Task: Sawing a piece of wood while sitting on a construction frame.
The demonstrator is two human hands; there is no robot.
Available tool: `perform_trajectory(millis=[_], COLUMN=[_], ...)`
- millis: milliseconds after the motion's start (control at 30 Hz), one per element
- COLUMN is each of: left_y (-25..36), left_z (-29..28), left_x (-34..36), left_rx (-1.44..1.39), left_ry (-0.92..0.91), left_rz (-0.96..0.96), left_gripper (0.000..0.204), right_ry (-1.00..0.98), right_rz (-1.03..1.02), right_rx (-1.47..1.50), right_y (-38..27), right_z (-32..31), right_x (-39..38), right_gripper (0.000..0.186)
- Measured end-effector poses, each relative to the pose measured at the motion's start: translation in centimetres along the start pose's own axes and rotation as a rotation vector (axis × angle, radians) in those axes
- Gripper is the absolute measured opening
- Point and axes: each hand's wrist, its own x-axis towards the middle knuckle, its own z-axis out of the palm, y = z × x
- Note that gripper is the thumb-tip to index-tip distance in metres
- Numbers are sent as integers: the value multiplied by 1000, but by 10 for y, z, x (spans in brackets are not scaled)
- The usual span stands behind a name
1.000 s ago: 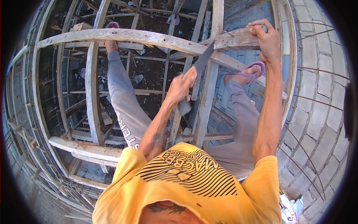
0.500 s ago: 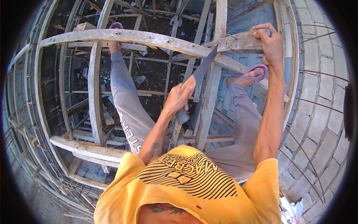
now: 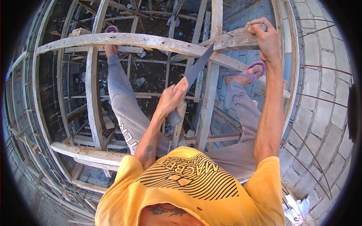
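Note:
My left hand (image 3: 172, 100) is closed around the handle of a handsaw (image 3: 198, 67). Its grey blade slants up and to the right, and the far part meets the left end of a short, thick wooden block (image 3: 237, 40). Fingers of my right hand (image 3: 266, 39) wrap over the block's right end, with the thumb on top; a small grey patch shows between them. The block rests across a long weathered beam (image 3: 151, 40). A thin nail-like piece (image 3: 227, 34) sticks out near the block's top edge.
My sandalled feet (image 3: 250, 73) are braced on the timber framework, one on each side. Upright posts (image 3: 94, 94) and crosspieces surround me, with debris-strewn ground (image 3: 145, 71) below. At right stands a grey block wall (image 3: 324, 98) with protruding metal rods (image 3: 318, 98). A white bag (image 3: 298, 209) lies lower right.
My left hand and the handsaw have shifted slightly left and down. The whole scene has also slid a little left in the view; my right hand keeps its hold on the block.

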Motion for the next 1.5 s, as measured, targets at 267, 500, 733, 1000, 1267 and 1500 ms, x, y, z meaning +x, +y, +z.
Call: perform_trajectory(millis=[267,500,733,1000,1267,1500], left_y=[46,-3,51,0,45,8], left_z=[4,-27,-4,-31,26,-21], left_x=[65,-29,68,-36,63,-45], left_rx=[88,26,31,5,-5,42], left_ry=[-24,-15,-97,-10,-9,2], left_rz=[55,-43,40,-38,80,-38], left_gripper=[43,42,39,40,42,42], right_ry=[-3,14,8,27,0,53], right_rz=[-13,-42,-29,-2,-28,-49], right_rx=[-19,-50,-30,-28,-9,-63], right_y=[-6,1,-6,-5,-5,-2], right_z=[15,2,17,1,16,2], right_x=[3,0,2,-3,2,-2], right_gripper=[4,5,4,4,4,6])
